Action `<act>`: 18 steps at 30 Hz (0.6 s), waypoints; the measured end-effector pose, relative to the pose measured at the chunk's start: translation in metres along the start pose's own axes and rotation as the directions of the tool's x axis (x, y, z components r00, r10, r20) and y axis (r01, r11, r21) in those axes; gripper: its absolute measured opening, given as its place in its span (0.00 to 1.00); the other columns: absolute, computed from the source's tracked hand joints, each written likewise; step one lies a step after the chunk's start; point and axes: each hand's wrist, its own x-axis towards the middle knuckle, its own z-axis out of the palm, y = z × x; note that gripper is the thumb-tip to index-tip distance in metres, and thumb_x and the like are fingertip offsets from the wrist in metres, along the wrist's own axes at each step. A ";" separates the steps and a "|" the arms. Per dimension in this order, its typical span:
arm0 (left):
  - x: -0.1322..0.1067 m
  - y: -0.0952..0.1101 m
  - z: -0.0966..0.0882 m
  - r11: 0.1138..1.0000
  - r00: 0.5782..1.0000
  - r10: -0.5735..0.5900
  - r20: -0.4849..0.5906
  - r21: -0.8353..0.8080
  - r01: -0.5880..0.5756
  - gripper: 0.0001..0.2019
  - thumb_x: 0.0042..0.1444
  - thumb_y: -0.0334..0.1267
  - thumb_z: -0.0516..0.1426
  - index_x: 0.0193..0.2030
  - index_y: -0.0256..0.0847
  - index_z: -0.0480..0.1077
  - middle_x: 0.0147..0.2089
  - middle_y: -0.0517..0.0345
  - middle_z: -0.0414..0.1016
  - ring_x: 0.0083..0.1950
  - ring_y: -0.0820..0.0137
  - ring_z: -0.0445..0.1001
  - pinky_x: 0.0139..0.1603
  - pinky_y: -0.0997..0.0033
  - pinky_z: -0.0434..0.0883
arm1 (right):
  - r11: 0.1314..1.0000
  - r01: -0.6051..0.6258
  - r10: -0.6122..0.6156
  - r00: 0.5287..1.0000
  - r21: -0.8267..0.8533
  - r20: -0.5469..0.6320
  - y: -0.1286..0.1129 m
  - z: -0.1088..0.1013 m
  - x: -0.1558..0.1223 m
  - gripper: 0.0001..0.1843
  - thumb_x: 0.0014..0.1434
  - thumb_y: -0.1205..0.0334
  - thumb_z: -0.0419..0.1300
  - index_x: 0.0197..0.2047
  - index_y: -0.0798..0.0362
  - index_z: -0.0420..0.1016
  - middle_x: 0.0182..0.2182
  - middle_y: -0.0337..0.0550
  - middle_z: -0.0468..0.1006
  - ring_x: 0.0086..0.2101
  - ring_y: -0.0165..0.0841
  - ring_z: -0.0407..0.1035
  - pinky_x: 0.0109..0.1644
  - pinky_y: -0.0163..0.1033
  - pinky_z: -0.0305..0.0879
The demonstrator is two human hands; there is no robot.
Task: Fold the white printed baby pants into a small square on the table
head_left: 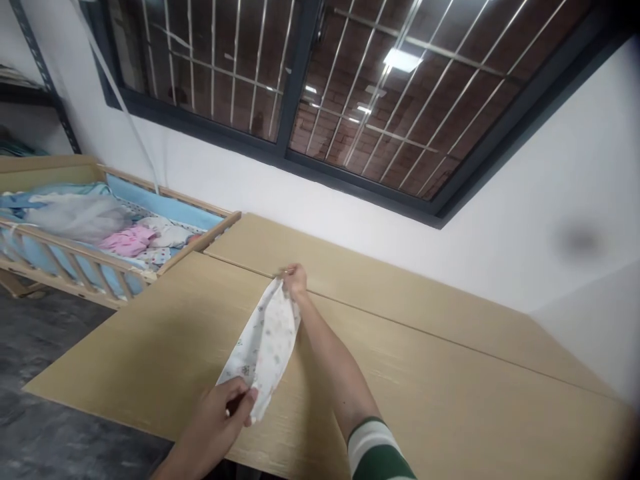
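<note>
A wide table of smooth tan board [450, 400], crossed by a straight seam [425, 331], spreads before me; at its left stands a slatted wooden crib [85, 251] lined in pale blue. Over the table, a soft white cloth with small printed motifs [274, 333] stretches into a leaf shape, the right hand [295, 280] gripping its far end, the left hand [227, 413] pinching its near end.

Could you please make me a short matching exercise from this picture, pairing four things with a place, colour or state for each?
1. Left hand
2. Right hand
3. Pink cloth
4. Sleeve

A. Inside the wooden crib
B. At the far end of the printed white cloth
C. Green and white stripes
D. Pinching the near end of the printed white cloth

Pairs: 1-D, 2-B, 3-A, 4-C
</note>
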 end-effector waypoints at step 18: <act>-0.019 -0.065 0.005 0.336 0.652 0.754 -0.083 0.901 -0.274 0.18 0.64 0.47 0.55 0.55 0.40 0.74 0.55 0.49 0.79 0.46 0.64 0.79 0.40 0.69 0.71 | 0.705 0.695 -0.464 0.601 -0.139 0.651 -0.079 0.003 -0.124 0.29 0.71 0.48 0.53 0.67 0.54 0.57 0.63 0.56 0.68 0.63 0.42 0.63 0.66 0.48 0.59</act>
